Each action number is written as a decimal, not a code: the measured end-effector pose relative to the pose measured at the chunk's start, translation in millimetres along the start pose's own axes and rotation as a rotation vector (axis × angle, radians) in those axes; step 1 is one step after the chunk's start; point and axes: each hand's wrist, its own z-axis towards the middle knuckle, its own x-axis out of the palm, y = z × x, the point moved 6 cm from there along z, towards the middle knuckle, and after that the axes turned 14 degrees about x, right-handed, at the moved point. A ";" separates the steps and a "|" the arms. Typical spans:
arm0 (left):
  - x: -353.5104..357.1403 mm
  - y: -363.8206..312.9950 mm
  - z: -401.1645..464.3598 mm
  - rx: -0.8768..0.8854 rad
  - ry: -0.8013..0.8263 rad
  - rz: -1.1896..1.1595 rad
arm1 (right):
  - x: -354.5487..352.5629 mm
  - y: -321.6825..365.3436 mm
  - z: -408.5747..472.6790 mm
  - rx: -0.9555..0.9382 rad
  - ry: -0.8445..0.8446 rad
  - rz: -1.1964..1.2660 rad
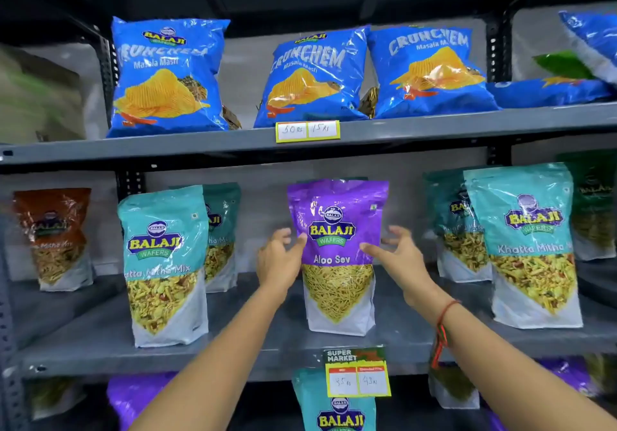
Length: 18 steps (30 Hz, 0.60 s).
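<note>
Just below the purple Aloo Sev pouch (337,257), a supermarket price label (356,372) hangs on the shelf (267,340) edge. The left hand (278,260) flanks the pouch's left side and the right hand (399,257) its right. The fingers (283,233) are spread apart and only the thumbs meet the pouch's edges. The pouch stands upright on the shelf, with thin yellow strands showing through its window. A teal Khatta Mitha Mix pouch (163,263) stands left of it, holding a mixed snack. Above it, blue Crunchem bags (314,77) line the upper shelf.
</note>
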 end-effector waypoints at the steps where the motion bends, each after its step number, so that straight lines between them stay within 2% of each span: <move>1: 2.9 6.1 0.4 -0.023 0.015 0.000 | 5.6 -6.8 0.0 0.065 0.068 0.059; 3: 7.3 13.2 0.8 -0.050 0.017 0.017 | 10.9 -16.9 2.8 0.097 0.121 0.060; 6: 12.9 15.0 -2.9 -0.102 0.013 -0.090 | 10.1 -26.4 7.6 0.103 0.044 0.030; 13: -4.8 15.8 -13.9 -0.136 -0.176 -0.190 | 13.8 -19.9 4.0 0.045 -0.067 0.011; 18: -45.7 1.8 -54.4 -0.074 -0.346 -0.339 | 26.4 -3.1 -38.1 -0.062 0.022 0.105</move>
